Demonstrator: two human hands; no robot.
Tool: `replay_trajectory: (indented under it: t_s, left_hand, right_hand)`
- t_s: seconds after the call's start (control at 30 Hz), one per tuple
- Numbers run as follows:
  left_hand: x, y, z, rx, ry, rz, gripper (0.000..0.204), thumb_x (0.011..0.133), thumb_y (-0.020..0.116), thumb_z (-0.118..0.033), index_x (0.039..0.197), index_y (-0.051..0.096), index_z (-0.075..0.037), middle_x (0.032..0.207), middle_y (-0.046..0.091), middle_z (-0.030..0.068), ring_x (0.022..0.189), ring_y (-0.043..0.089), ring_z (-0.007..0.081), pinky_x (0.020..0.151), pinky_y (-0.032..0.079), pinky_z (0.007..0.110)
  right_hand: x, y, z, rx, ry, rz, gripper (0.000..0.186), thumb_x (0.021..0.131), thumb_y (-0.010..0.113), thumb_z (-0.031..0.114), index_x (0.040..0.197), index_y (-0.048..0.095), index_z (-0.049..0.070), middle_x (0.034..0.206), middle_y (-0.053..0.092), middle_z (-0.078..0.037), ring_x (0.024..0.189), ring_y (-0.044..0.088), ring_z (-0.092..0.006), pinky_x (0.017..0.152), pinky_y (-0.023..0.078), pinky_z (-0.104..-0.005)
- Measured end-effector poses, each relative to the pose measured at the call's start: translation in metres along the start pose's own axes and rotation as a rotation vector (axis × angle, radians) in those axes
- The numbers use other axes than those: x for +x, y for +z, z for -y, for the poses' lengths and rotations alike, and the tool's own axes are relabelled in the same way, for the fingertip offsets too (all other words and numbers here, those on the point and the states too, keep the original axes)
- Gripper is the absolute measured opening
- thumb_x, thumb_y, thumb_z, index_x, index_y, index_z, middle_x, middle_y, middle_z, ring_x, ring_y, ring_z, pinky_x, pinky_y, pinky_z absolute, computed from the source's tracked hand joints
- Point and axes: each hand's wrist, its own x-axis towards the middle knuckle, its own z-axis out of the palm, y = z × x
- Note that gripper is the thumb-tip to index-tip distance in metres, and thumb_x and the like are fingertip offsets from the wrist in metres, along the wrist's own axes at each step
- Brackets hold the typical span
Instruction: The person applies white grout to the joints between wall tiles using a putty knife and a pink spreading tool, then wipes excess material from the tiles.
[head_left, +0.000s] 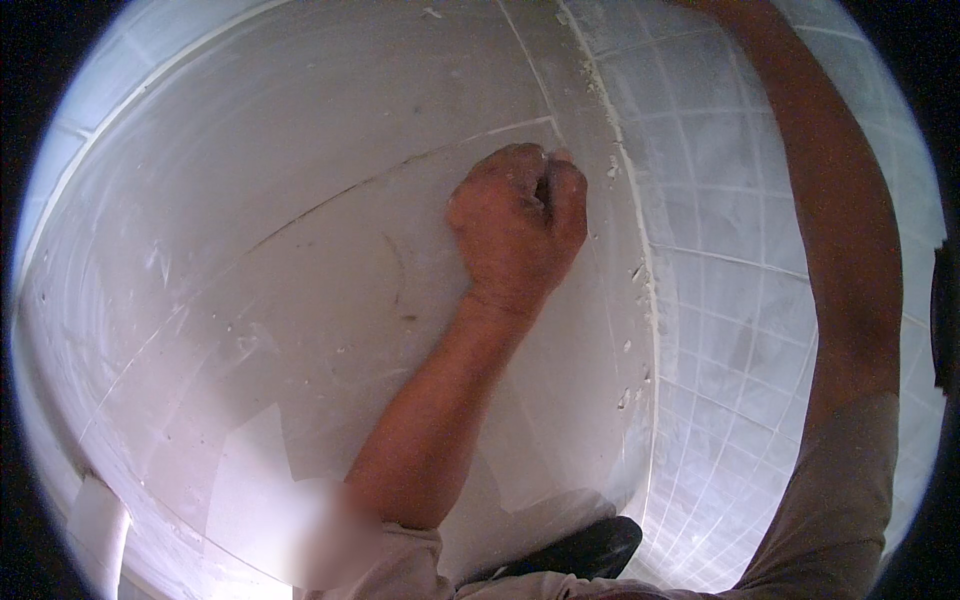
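My left hand (515, 210) is closed, knuckles up, against the large beige tiled surface (340, 320), just left of a rough white seam (625, 170). What its curled fingers hold, if anything, is hidden. Thin grout lines meet just above it, and white smears and specks mark the beige tiles. My right arm (835, 230) reaches up along the grey small-squared tiled wall (720, 340) and out of the top edge, so that hand is out of sight.
Pale blue-white tiles (120, 60) edge the upper left. A white strip-shaped object (95, 530) lies at the lower left. A black shoe-like shape (590, 550) shows at the bottom, beside my clothing. White crumbs dot the seam.
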Motion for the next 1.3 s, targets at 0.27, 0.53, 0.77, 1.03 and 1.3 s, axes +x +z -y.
replay_trajectory:
  t_s: [0.27, 0.53, 0.77, 1.03, 1.3]
  left_hand:
    - [-0.001, -0.001, 0.008, -0.04, -0.027, -0.032, 0.029, 0.086, 0.064, -0.021, 0.066, 0.053, -0.003, 0.057, 0.049, 0.0146, 0.05, 0.047, 0.03, 0.051, 0.04, 0.042]
    - [0.001, 0.003, -0.004, -0.028, -0.027, 0.008, 0.024, 0.081, 0.064, -0.016, 0.064, 0.056, -0.002, 0.065, 0.057, 0.0178, 0.06, 0.056, 0.0382, 0.057, 0.046, 0.047]
    - [0.0, 0.002, 0.008, 0.012, 0.058, -0.04, 0.03, 0.085, 0.065, -0.02, 0.065, 0.052, -0.003, 0.057, 0.049, 0.0156, 0.051, 0.049, 0.0335, 0.051, 0.04, 0.043]
    - [-0.001, -0.003, 0.004, 0.02, -0.041, 0.03, 0.023, 0.08, 0.065, -0.017, 0.064, 0.056, -0.003, 0.065, 0.056, 0.0181, 0.061, 0.057, 0.0382, 0.058, 0.046, 0.047]
    - [0.0, -0.003, 0.005, 0.042, -0.004, 0.05, 0.022, 0.08, 0.065, -0.017, 0.065, 0.057, -0.002, 0.066, 0.057, 0.0175, 0.06, 0.057, 0.0372, 0.058, 0.047, 0.046]
  right_hand:
    - [-0.016, -0.036, -0.005, -0.634, -0.668, 0.074, 0.016, 0.072, 0.071, 0.02, 0.063, 0.067, 0.006, 0.073, 0.067, -0.016, 0.081, 0.069, -0.0288, 0.072, 0.053, -0.0442]
    - [0.007, -0.039, -0.057, -0.418, -0.334, 0.039, 0.023, 0.071, 0.072, 0.021, 0.076, 0.071, -0.001, 0.075, 0.071, -0.017, 0.07, 0.069, -0.0316, 0.066, 0.054, -0.0414]
    - [0.034, -0.047, 0.006, -0.395, -0.432, 0.388, 0.025, 0.072, 0.069, 0.022, 0.078, 0.073, -0.003, 0.068, 0.07, -0.017, 0.059, 0.066, -0.0242, 0.052, 0.051, -0.0369]
    - [0.025, -0.057, 0.021, 0.224, 0.282, 0.34, 0.022, 0.073, 0.069, 0.018, 0.08, 0.073, -0.003, 0.072, 0.07, -0.015, 0.057, 0.064, -0.0252, 0.053, 0.052, -0.0413]
    - [-0.002, -0.027, 0.018, 0.028, -0.041, -0.18, 0.024, 0.073, 0.066, 0.017, 0.086, 0.071, -0.002, 0.085, 0.069, -0.024, 0.081, 0.068, -0.034, 0.071, 0.054, -0.0438]
